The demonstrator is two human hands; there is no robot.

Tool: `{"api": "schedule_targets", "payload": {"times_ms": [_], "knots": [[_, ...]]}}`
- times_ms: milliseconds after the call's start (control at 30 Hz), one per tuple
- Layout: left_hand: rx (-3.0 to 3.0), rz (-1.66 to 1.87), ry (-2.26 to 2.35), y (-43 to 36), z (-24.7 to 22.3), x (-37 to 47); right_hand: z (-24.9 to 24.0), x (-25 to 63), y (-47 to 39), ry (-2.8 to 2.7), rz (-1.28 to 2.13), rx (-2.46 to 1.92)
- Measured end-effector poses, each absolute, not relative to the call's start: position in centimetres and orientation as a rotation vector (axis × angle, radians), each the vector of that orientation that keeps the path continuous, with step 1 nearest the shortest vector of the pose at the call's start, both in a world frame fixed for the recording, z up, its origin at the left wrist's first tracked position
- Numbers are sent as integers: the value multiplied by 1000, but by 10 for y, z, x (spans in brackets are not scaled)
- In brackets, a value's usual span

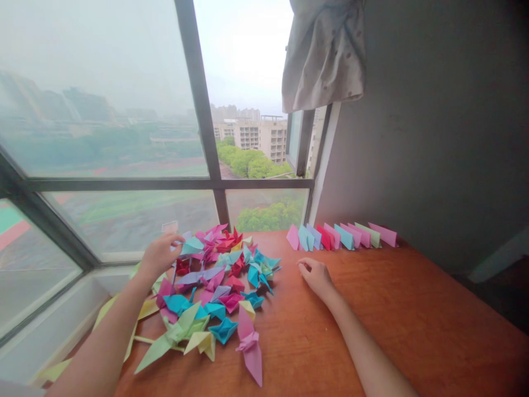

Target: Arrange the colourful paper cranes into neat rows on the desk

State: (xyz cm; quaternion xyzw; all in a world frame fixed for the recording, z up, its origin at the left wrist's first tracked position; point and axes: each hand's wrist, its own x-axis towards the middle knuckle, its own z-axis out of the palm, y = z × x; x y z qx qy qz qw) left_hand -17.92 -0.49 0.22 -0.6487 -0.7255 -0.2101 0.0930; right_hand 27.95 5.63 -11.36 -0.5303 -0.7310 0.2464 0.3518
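My left hand reaches over the far left side of a heap of folded paper pieces. Its thumb and fingers pinch at the edge of a light blue folded paper piece. Beneath and around it lie origami cranes and boats in pink, red, teal, purple and green. A large green crane and a pink crane are at the near side. Right of the heap, my right hand rests low over the table with its fingers curled closed, and nothing shows in them.
A row of folded paper pieces in several colours stands along the far edge of the brown wooden table. Behind it are a window frame, a tied-up curtain and a grey wall. Yellow paper lies at the left, by the sill.
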Motion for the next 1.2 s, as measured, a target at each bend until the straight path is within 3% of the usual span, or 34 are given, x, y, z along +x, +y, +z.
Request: {"api": "schedule_targets", "payload": {"times_ms": [500,733,1200], "knots": [[-1775,-743,-1914,-39,32,-108,-106,275,50,-1854,719,-1322],[-2097,-1036,-1610,-50,25,-29,-91,268,41,-1815,781,-1221],[-2491,-972,-1447,-65,-10,35,-50,242,-1,-1809,950,-661]]}}
